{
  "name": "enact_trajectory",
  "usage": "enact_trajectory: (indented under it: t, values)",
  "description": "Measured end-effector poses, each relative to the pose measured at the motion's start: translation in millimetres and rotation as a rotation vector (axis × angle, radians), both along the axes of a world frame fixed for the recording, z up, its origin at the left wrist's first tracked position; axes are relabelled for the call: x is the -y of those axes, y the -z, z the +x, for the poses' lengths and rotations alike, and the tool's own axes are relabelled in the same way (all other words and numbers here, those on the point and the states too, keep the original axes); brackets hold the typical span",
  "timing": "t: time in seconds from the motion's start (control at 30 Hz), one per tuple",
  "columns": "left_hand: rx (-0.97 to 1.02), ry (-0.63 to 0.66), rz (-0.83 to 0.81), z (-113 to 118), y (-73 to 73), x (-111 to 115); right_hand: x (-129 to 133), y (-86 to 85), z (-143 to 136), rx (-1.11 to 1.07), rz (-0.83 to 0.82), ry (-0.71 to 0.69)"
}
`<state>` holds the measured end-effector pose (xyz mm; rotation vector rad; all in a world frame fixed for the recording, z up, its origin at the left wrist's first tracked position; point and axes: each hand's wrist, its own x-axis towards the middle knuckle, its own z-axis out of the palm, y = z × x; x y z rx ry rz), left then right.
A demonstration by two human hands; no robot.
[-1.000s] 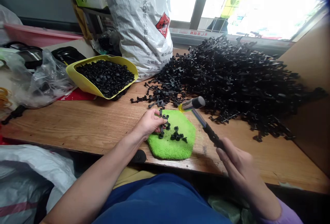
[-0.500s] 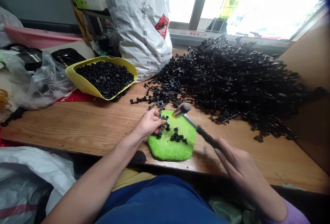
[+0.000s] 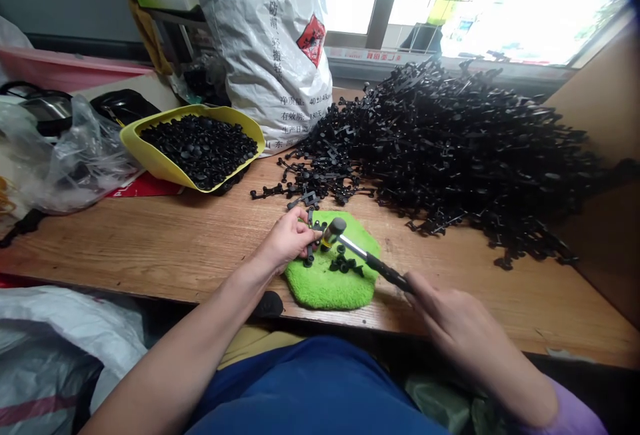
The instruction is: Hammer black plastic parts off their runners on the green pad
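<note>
My left hand [image 3: 291, 238] pinches a black branched plastic part [image 3: 310, 248] over the left side of a green cloth [image 3: 333, 291]. In my right hand [image 3: 445, 308], closed round the dark handle, is a small hammer [image 3: 373, 260]. Its head is low over the cloth, just right of my left fingertips, at the part's right side; whether it touches cannot be made out. Several loose black pieces [image 3: 347, 263] lie on the cloth below the hammer head.
A large heap of black plastic parts [image 3: 450, 148] covers the back right of the wooden table [image 3: 200, 241]. A yellow scoop [image 3: 131, 139] full of small black pieces stands at the left, beside a white sack [image 3: 275, 41]. Plastic bags [image 3: 80, 161] lie far left.
The hammer head has come down and left, closer to my left fingers, and my right hand has shifted slightly left. My left hand still holds the part. The view has shifted a little.
</note>
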<state>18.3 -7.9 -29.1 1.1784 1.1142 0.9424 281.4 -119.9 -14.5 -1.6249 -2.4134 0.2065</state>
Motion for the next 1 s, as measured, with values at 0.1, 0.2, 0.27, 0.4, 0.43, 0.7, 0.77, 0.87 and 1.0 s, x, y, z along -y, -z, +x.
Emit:
enact_trajectory:
  t: [0.1, 0.2, 0.27, 0.4, 0.43, 0.7, 0.77, 0.87, 1.0]
  values:
    - [0.000, -0.009, 0.017, 1.3, 1.1, 0.6, 1.4, 2.4, 2.2, -0.062, 0.058, 0.027]
    - [-0.005, 0.009, 0.030, 1.9, 3.1, 0.1, 0.5, 2.1, -1.7, -0.109, 0.060, 0.044]
    - [-0.008, 0.006, 0.027, 1.2, 3.7, -0.6, -1.5, 1.6, -5.4, -0.056, -0.045, 0.026]
    - [-0.001, 0.012, -0.018, -5.0, 0.1, -2.1, -1.0, 3.2, -6.0, -0.308, -0.129, 0.053]
    - [0.012, 0.028, -0.048, -7.2, -1.7, -2.7, 0.6, 4.5, -4.2, -0.415, -0.127, 0.083]
    - [0.036, 0.167, -0.114, -0.8, -13.8, -13.4, 10.3, 8.3, 22.9, -0.824, -0.276, 0.210]
    - [-0.010, 0.185, -0.071, 3.9, -13.8, -14.9, 9.8, 8.2, 27.8, -0.655, -0.196, 0.269]
    - [-0.043, 0.205, -0.037, 6.7, -11.4, -14.9, 8.6, 13.9, 29.8, -0.476, -0.130, 0.280]
    - [-0.097, 0.231, 0.006, 5.4, -7.4, -13.7, 5.3, 25.5, 25.8, -0.341, -0.054, 0.292]
